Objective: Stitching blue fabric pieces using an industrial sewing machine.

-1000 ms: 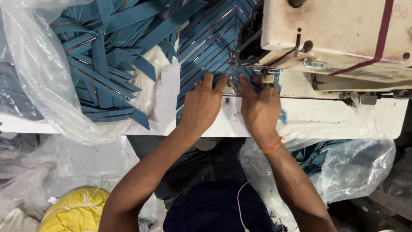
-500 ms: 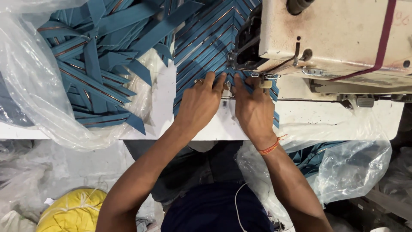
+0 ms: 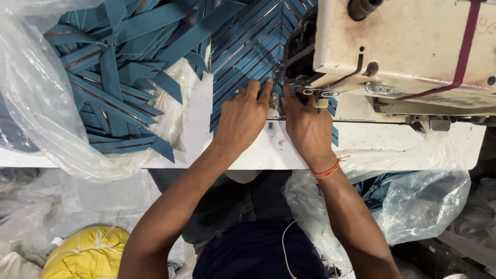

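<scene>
a stack of long teal fabric strips with thin coppery edge lines (image 3: 243,57) is lying fanned in diagonal rows at the upper centre of the frame, running down to the needle area of a worn cream-painted metal sewing machine (image 3: 408,46) that is filling the upper right. the left hand (image 3: 242,120) is pressing flat on the strips' lower end, its fingers lying close together and pointing up toward the needle. the right hand (image 3: 309,129) is lying just beside it, fingertips pushed under the machine head; whether they are pinching the cloth i cannot tell. a braided orange thread band (image 3: 330,169) is circling the right wrist. both hands are resting on a smooth white tabletop (image 3: 268,152). at the upper left, a crinkled clear plastic bag (image 3: 31,103) is holding a loose heap of more teal strips (image 3: 113,77). another clear bag (image 3: 423,206) is sagging at the lower right, and a yellow tied bundle (image 3: 88,253) is sitting at the lower left.
</scene>
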